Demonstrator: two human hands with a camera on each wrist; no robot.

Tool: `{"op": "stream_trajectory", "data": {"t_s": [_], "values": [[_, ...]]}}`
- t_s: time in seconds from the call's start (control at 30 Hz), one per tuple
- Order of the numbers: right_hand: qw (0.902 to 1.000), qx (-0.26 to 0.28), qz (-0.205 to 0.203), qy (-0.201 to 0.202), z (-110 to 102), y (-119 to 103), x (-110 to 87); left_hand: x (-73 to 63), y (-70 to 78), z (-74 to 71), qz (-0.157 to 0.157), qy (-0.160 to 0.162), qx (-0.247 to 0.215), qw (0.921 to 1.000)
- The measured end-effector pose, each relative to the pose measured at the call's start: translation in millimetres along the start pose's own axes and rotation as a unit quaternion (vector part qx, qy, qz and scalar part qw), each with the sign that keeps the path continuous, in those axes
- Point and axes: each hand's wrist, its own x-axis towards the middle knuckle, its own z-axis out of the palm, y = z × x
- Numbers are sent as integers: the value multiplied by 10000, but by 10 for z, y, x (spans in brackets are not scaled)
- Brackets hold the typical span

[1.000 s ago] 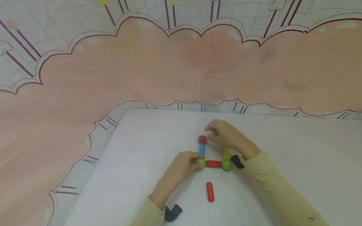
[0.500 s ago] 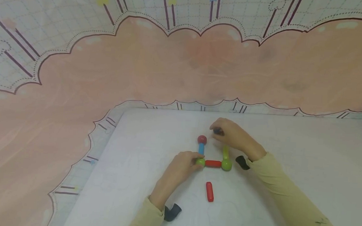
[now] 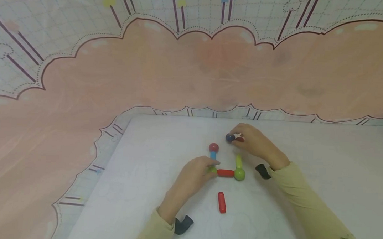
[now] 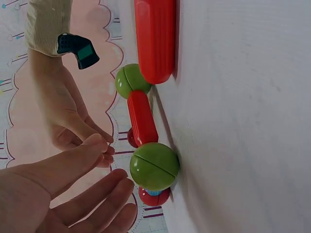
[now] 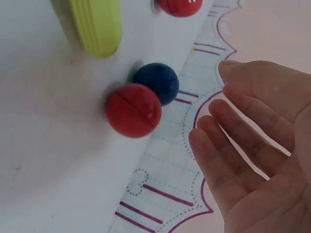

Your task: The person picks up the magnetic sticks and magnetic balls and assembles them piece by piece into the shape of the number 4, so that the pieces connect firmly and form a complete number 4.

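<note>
My left hand [image 3: 193, 173] is at a green ball [image 3: 212, 170]; in the left wrist view its relaxed fingers stand slightly apart from that ball [image 4: 154, 166]. A blue rod [image 3: 213, 155] with a red ball [image 3: 213, 147] at its far end runs back from it. Rightward, a red rod [image 3: 225, 173] leads to a second green ball [image 3: 239, 174], from which a yellow-green rod [image 3: 239, 161] points away. My right hand [image 3: 256, 143] hovers beside a dark blue ball [image 3: 230, 138] and another red ball [image 5: 133, 110]. Its loosely bent fingers hold nothing in the right wrist view.
A loose red rod [image 3: 221, 203] lies on the white table [image 3: 164, 143], nearer to me than the joined pieces. Dark bands [image 3: 183, 225] sit at both wrists. Behind the table hangs a patterned pink and white cloth [image 3: 193, 69].
My right hand has drawn away to the right from the red ball on the blue rod. The dark blue ball and the other red ball have come into sight. My left fingers have shifted slightly.
</note>
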Motion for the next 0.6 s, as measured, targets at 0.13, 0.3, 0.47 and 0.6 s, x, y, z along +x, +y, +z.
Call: {"op": "stream_trajectory", "data": {"t_s": [0.13,0.3,0.47,0.6], "values": [[9999,-31,121,-4,-31,38,-20,21,47,18,160,44,86,9998],[9999,-55,129,33,-19,108,-41,55,98,62,331,39,231,9992],[9997,-79,234,40,4,161,-57,95,158,119,464,24,399,9981],[9996,-111,273,30,26,192,-61,128,204,166,489,-41,345,9982]]}}
